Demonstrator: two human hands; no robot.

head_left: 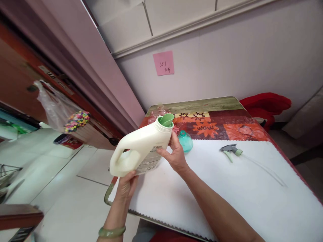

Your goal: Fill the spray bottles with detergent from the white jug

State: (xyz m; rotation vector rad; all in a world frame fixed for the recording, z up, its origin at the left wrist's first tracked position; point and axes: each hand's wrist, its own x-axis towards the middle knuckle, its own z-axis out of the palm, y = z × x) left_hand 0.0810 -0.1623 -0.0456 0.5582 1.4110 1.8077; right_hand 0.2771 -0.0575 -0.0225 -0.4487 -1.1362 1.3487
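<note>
A large cream detergent jug [147,143] is tilted above the near left part of the table, its green spout [166,120] uncapped and pointing up and to the right. My left hand [127,185] grips the jug's base from below. Around the side near the neck, my right hand [176,153] is closed, thumb on the label. Just beyond that hand stands a teal bottle [186,141] with an open neck. Farther right, a grey and green spray trigger head [231,151] with its clear tube lies on the white mat [209,195].
Clear plastic [158,112] lies at the table's back left. A pink note [163,63] is stuck to the wall behind. Red fabric [267,106] sits past the right back corner. At left, a plastic bag [55,104] hangs from a door above the tiled floor.
</note>
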